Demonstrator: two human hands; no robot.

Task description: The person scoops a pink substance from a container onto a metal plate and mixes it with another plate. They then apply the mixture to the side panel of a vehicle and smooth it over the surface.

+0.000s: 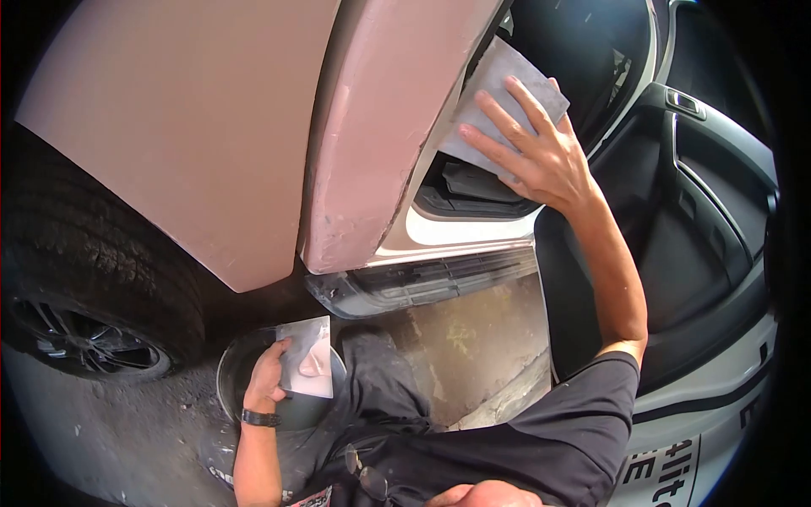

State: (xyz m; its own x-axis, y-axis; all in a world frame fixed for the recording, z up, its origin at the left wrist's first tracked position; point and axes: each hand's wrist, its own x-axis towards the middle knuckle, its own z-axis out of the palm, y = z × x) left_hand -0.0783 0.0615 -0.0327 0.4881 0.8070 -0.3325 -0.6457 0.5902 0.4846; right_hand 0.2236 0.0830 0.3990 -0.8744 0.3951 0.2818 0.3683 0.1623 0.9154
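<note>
My left hand [267, 373] is closed on the edge of a thin square plate [320, 384], which is grey with a smear of pinkish filler on it. A dark watch band circles that wrist. High on the right, my right hand [541, 156] has its fingers laid across a flat grey rectangular sheet [498, 63] in the car's doorway. That sheet lies beside the pinkish, rough-edged body panel [363, 135]; whether its edge touches the panel I cannot make out. The thumb is mostly hidden behind the sheet.
A black tyre [93, 253] and wheel stand at the left under the pale fender panel [194, 127]. A black side step [422, 283] runs below the door sill. The car door [684, 220] hangs open on the right. A round dark seat [232, 376] is beneath my left hand.
</note>
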